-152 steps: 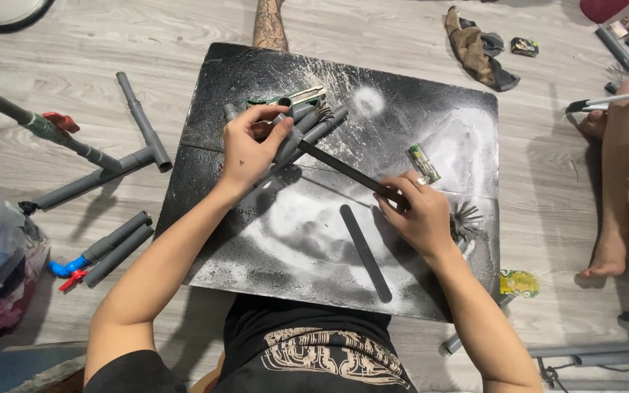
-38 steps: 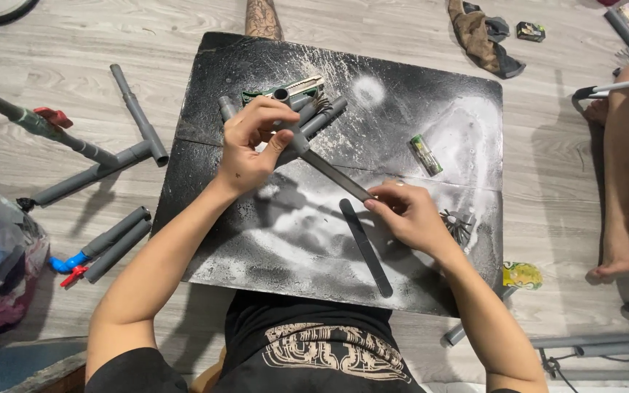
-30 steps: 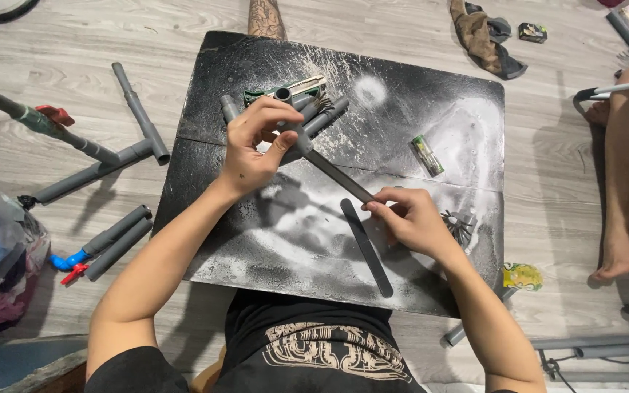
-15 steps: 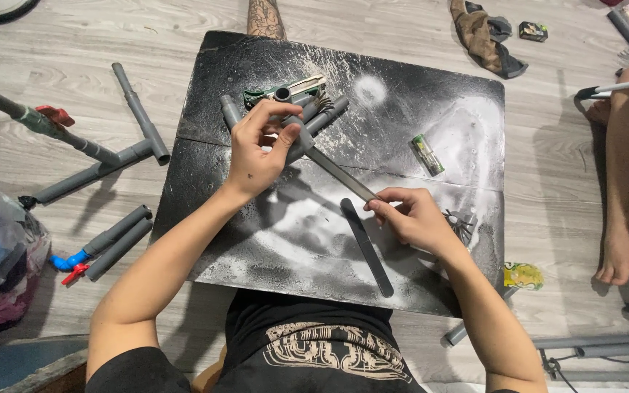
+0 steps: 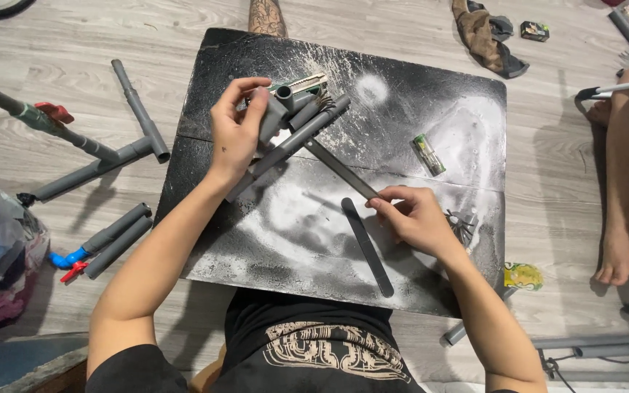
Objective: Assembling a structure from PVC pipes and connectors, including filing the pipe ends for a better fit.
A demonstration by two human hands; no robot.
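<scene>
1. Head view: the left hand (image 5: 236, 135) grips a grey plastic pipe assembly (image 5: 293, 131) above the far part of the black paint-dusted board (image 5: 431, 102).
2. The right hand (image 5: 418, 218) pinches the near end of a thin grey rod (image 5: 340, 169) that meets the assembly.
3. Judged risk: the rod may slip or jam if the right-hand pinch tilts it off line.

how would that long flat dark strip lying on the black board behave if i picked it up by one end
The dark strip looks thin and narrow, so it is probably light and may flex or droop from a one-end grip. It lies flat on the dusty black board, so it should not roll, though the powder could make it slide. Prying up an edge may be fiddly.
</scene>
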